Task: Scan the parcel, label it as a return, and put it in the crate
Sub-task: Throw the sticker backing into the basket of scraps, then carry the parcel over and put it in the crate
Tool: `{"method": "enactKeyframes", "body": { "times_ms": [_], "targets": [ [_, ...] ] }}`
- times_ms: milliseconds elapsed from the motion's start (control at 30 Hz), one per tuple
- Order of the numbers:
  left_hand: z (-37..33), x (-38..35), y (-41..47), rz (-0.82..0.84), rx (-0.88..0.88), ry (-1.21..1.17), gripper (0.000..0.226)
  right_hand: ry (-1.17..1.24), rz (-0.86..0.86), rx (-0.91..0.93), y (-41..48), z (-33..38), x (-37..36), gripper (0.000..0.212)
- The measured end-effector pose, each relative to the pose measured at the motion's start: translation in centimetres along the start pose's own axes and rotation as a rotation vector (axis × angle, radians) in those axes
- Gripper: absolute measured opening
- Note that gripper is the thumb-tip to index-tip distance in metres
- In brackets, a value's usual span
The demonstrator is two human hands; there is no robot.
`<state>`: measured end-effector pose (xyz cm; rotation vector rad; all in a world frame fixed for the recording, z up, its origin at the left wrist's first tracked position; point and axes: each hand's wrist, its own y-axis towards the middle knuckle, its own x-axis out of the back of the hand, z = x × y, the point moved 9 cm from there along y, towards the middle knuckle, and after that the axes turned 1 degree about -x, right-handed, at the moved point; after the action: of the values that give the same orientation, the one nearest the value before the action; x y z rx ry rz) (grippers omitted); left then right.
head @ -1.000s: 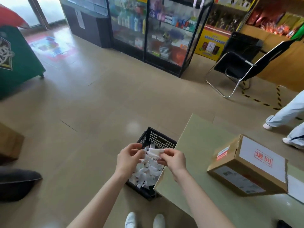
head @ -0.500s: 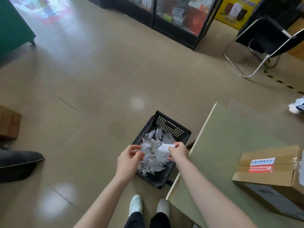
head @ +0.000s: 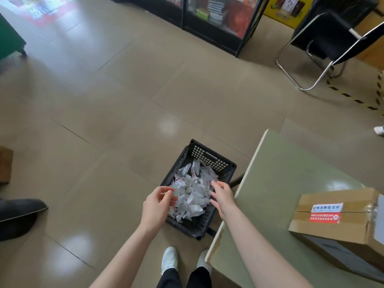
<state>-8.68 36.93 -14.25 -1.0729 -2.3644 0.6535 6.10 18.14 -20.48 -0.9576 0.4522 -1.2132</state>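
Both hands hover over the black plastic basket (head: 216,161) on the floor, the left hand (head: 156,206) at its near-left rim and the right hand (head: 222,199) at its right rim, apart from each other, fingers loosely spread and gripping nothing I can make out. Directly beneath them the basket is heaped with crumpled white paper scraps (head: 192,194), which look like peeled label backings.

Judging from this, the labelling step is being tidied up, with waste going into the basket, and the parcel itself is not yet put away. The next move calls for turning to the right, taking the cardboard parcel (head: 340,217) in both hands and carrying it to the crate; no crate suited to it is clearly in view.

That parcel sits on the green surface (head: 276,183) well to the right of the right hand, untouched. It is a brown taped carton with a small white and red sticker (head: 326,213) across its top seam and a printed label on its near side, partly cut off by the frame.
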Motion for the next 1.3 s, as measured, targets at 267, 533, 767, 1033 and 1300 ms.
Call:
{"method": "enactKeyframes", "body": {
  "times_ms": [267,533,767,1033,1300],
  "targets": [
    [-2.6,-3.7,-2.0,0.063,-0.057,0.038,0.017,-0.063,0.034,0.212,-6.3,2.2,5.3,0.015],
    [-9.2,-12.9,-7.6,0.261,-0.231,-0.002,0.013,-0.226,-0.089,0.642,-17.6,8.8,15.1,0.012],
    [-14.3,-22.8,-15.2,0.454,-0.341,0.027,0.011,-0.38,-0.406,0.919,-25.7,12.4,27.6,0.017],
    [-16.2,-31.7,-20.4,0.586,-0.417,0.219,0.046,-0.499,-0.709,0.785,-23.8,7.7,41.3,0.039],
    [-14.8,-35.8,-20.4,0.564,-0.347,0.254,0.063,-0.206,-0.369,0.547,-17.5,3.2,44.2,0.067]
  ]
}}
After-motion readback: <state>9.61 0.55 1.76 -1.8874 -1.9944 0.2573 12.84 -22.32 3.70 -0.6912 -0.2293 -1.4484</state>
